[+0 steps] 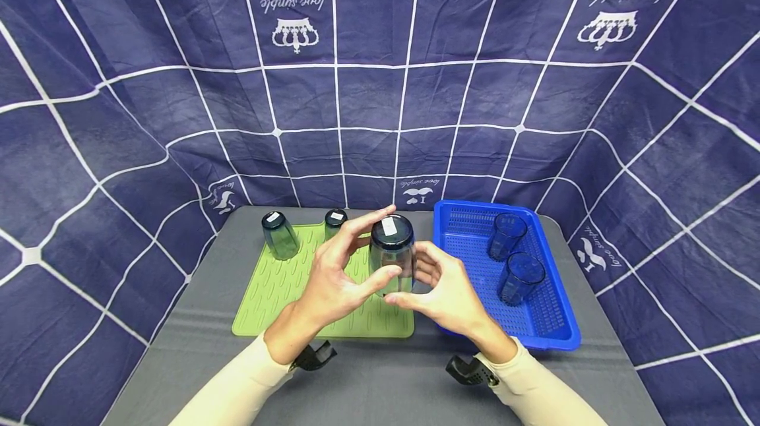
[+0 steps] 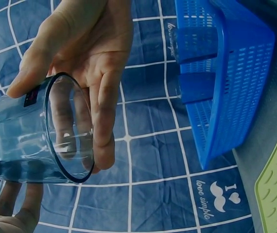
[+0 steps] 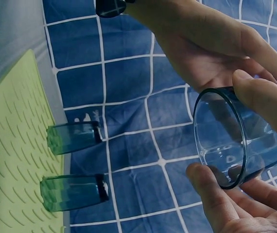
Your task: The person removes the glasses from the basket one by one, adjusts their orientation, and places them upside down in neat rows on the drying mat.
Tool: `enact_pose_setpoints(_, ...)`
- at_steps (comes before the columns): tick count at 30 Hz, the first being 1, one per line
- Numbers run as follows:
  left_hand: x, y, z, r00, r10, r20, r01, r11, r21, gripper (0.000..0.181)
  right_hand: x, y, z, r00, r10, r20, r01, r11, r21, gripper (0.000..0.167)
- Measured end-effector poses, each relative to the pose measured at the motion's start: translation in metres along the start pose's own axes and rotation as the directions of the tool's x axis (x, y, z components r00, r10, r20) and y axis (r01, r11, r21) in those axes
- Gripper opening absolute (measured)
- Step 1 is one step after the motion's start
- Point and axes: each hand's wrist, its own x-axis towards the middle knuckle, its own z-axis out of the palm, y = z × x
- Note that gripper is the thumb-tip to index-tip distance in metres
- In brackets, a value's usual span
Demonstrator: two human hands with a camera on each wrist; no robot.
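We grip one tinted glass (image 1: 393,253), base up, between the left hand (image 1: 338,281) and the right hand (image 1: 448,287), both closed on its wall, above the green mat (image 1: 270,297). On the mat's far part we have two inverted glasses (image 1: 282,241); to its right, a blue basket (image 1: 569,337) containing two upright glasses (image 1: 521,279).

The left hand (image 1: 337,284) and the right hand (image 1: 448,289) are bare. The left sleeve (image 1: 237,380) and the right sleeve (image 1: 537,386) are plain, cream in colour, reaching the wrists. Each wrist wears a black device: the left device (image 1: 315,356) shows a glossy, rounded part in the right wrist view; the right device (image 1: 468,370) looks angular.
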Motion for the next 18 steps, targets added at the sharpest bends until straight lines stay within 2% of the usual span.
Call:
enact_pose_setpoints(3,0.0003,-0.0004,0.0005,1.000,0.008,0.008,-0.008,1.000,0.022,0.079,-0.0002,0.0010,0.0001,1.000,0.008,-0.005,-0.008,1.000,-0.006,0.076)
enact_pose_setpoints(10,-0.0013,0.0013,0.0006,0.999,-0.042,0.032,0.041,0.999,0.031,0.078,-0.0005,0.0033,-0.0003,1.000,0.003,-0.009,-0.003,1.000,-0.009,0.075)
enact_pose_setpoints(18,-0.0030,0.0014,0.0013,0.998,-0.055,0.043,0.053,0.997,0.064,0.076,-0.0006,0.0052,0.0004,1.000,-0.009,-0.018,0.009,1.000,-0.005,0.077)
